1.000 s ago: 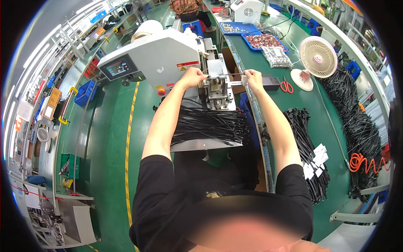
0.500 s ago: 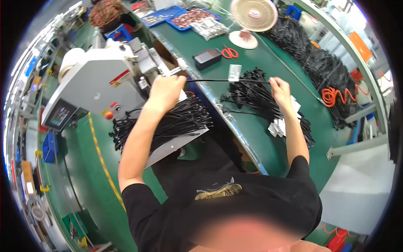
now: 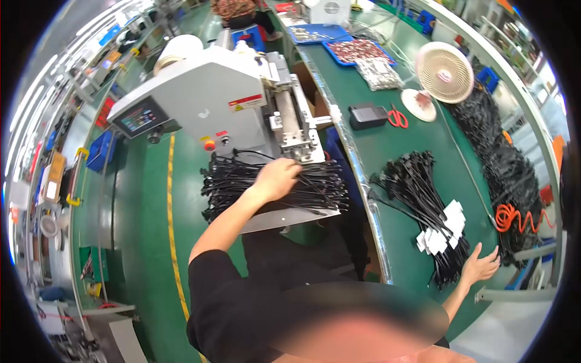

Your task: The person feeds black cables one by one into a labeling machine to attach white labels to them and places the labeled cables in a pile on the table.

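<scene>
My left hand (image 3: 278, 179) rests on a pile of black cables (image 3: 239, 181) lying on the metal tray (image 3: 290, 221) in front of the machine (image 3: 212, 97). Its fingers are curled down on the cables, and whether they grip one is hidden. Over the right edge of the green bench, my right hand (image 3: 481, 266) is empty with its fingers spread. Just to its left lies a bundle of black cables (image 3: 417, 187) with white labels (image 3: 445, 233) on the bench.
On the green bench (image 3: 387, 145) are a black box (image 3: 367, 116), red scissors (image 3: 397, 117), a fan (image 3: 445, 72) and blue trays (image 3: 357, 51) of small parts. A heap of black cables (image 3: 502, 157) and a coiled orange hose (image 3: 517, 218) lie right. A person (image 3: 236, 9) sits ahead.
Both hands have let go of the labelled cable held stretched between them. My left hand has come down onto the pile, and my right hand has moved toward me and opened.
</scene>
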`<state>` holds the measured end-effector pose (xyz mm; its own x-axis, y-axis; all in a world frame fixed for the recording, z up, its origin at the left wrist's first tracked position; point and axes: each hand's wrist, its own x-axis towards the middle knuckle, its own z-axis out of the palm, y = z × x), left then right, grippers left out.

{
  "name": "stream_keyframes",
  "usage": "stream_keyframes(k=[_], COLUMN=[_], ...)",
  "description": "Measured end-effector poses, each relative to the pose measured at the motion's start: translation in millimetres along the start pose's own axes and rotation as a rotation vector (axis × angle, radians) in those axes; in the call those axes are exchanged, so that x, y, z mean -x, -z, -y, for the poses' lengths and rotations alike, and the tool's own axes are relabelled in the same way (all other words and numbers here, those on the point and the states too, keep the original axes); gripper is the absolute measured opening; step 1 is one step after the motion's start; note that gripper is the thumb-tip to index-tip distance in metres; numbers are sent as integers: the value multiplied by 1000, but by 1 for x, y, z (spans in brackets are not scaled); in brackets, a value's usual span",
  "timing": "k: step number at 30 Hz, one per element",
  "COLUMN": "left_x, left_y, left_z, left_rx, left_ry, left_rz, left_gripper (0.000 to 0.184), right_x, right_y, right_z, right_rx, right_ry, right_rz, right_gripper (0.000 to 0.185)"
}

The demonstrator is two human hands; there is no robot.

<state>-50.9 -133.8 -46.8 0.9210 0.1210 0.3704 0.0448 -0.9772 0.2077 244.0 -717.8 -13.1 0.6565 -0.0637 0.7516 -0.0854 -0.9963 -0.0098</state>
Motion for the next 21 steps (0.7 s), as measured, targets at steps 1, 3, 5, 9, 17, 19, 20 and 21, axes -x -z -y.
stream_keyframes(k=[1, 3, 5, 9, 17, 19, 20, 21], left_x=[36, 102, 130, 123, 53, 45, 45, 49], left_y=[-1, -2, 3, 17, 88, 110, 120, 130], left_z=[27, 60, 72, 63, 11, 0, -1, 1], left_rx=[-145, -272, -255, -304, 34, 3, -37, -88], left_ry=[182, 444, 405, 336, 160, 112, 73, 95], left_rz=[81, 258, 190, 45, -258, -241, -226, -211], left_gripper=[40, 39, 25, 14, 12, 11, 11, 10], right_x=[-8, -23, -22, 5, 140, 174, 179, 172], right_y=[7, 27, 63, 135, 169, 144, 138, 138], right_z=[25, 86, 165, 289, 448, 474, 484, 485], right_rx=[-64, -311, -526, -870, -1483, -1581, -1612, -1552], right_ry=[88, 296, 488, 904, 1418, 1273, 1193, 1172], right_rz=[-27, -14, 22, 174, 607, 805, 971, 1000], right_gripper=[65, 54, 48, 44, 61, 37, 28, 23])
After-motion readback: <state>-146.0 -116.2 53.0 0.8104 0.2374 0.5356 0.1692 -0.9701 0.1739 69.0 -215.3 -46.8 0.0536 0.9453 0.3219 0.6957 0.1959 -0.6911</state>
